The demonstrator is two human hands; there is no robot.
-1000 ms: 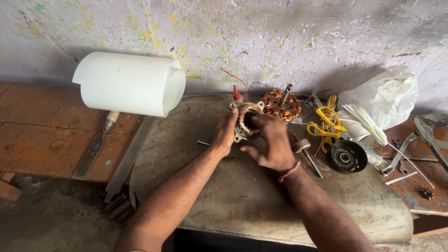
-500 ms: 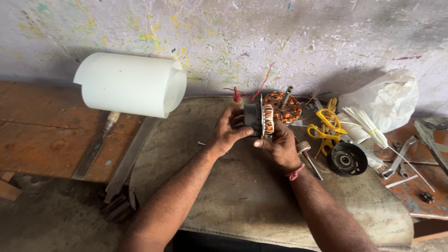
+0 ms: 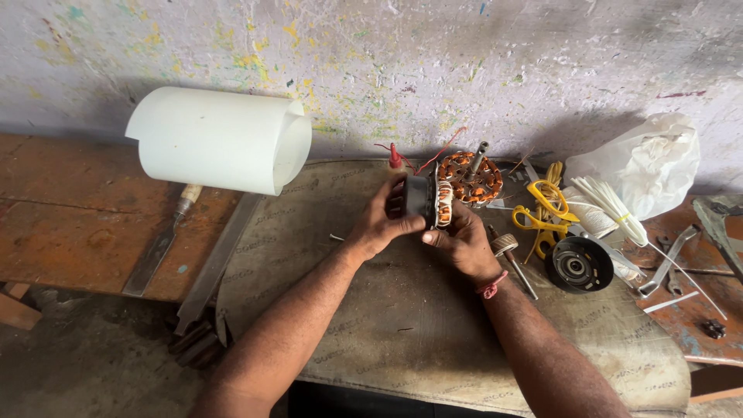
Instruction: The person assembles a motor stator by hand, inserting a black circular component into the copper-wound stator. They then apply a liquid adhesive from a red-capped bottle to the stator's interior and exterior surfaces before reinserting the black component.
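Both hands hold a small round motor stator with copper-orange windings and a dark steel core (image 3: 430,203) upright on edge over the grey board-covered counter (image 3: 371,310): the left hand (image 3: 381,224) has its fingers wrapped on the dark side, the right hand (image 3: 463,241) pinches the wound side from below. At one o'clock of it, just beside, lies a second copper-wound stator with a steel shaft (image 3: 470,176); at three o'clock sit yellow-handled scissors (image 3: 542,207), and at ten o'clock a rolled white plastic sheet (image 3: 220,139).

Copper-orange windings on the dark motor stator (image 3: 433,203) — yellow-handled scissors (image 3: 542,209), white plastic roll (image 3: 220,139), paint-speckled wall (image 3: 371,62).
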